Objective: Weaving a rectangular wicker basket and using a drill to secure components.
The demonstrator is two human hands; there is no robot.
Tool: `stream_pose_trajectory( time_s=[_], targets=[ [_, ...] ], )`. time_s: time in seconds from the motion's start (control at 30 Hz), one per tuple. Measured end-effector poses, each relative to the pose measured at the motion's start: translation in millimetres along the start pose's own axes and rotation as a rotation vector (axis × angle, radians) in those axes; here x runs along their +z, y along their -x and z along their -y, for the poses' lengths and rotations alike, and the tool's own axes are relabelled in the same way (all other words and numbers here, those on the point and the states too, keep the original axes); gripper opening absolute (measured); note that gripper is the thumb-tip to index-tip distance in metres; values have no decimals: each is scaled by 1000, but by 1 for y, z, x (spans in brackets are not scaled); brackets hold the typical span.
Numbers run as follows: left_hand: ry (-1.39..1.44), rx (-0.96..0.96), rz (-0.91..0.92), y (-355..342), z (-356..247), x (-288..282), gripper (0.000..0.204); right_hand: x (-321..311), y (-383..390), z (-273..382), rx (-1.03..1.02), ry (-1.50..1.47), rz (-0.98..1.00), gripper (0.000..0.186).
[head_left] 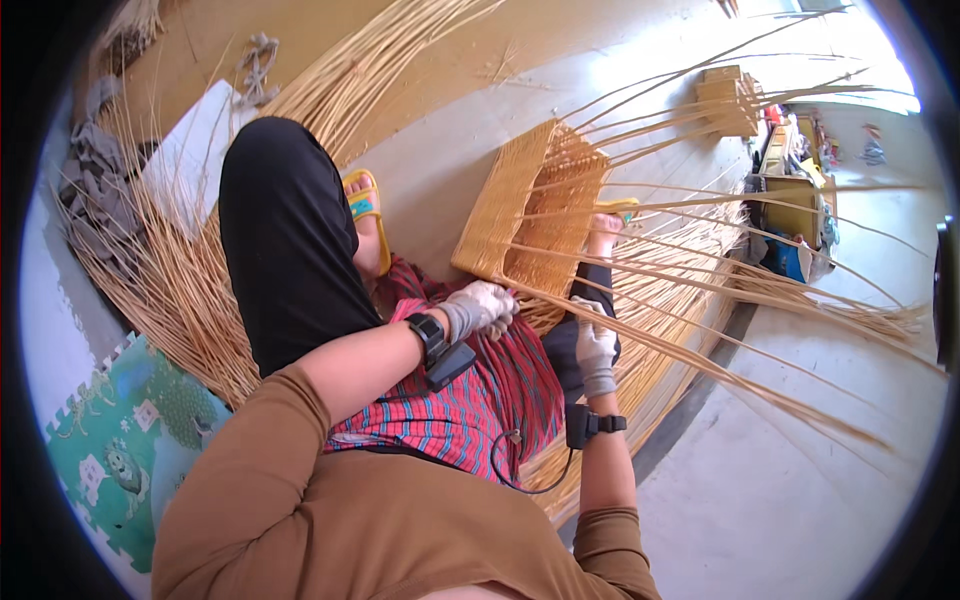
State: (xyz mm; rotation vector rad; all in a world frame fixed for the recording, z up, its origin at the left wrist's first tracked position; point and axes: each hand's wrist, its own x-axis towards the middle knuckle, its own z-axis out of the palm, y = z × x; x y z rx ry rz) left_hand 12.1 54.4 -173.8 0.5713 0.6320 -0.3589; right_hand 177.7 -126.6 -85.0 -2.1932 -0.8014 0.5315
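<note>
A woven wicker basket (503,205) lies tilted between my legs, its open side to the right. Long wicker rods (715,368) stick out from its rim toward the right. White-grey work gloves cover both my hands. Closed at the basket's near corner, my left hand (482,308) pinches something its fingers mostly hide. My right hand (596,345) is wrapped round wicker rods just right of that corner. A striped red and blue cloth (440,405) covers my lap beneath the hands.
Loose wicker bundles lie at my left (200,310), ahead (365,65) and under my right leg (690,260). A smaller woven box (727,103) stands far right, near a cluttered shelf (790,205). A green patterned foam mat (125,450) is at left.
</note>
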Motion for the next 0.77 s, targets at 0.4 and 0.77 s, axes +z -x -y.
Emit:
stream_pose_trajectory(
  time_s=[0.4, 0.77],
  targets=[
    [-1022, 1108, -651, 115, -51, 73, 63, -11, -48, 209, -167, -198, -135, 23],
    [-1305, 990, -987, 96, -114, 68, 61, -65, 30, 257, -286, -692, 359, 36]
  ],
)
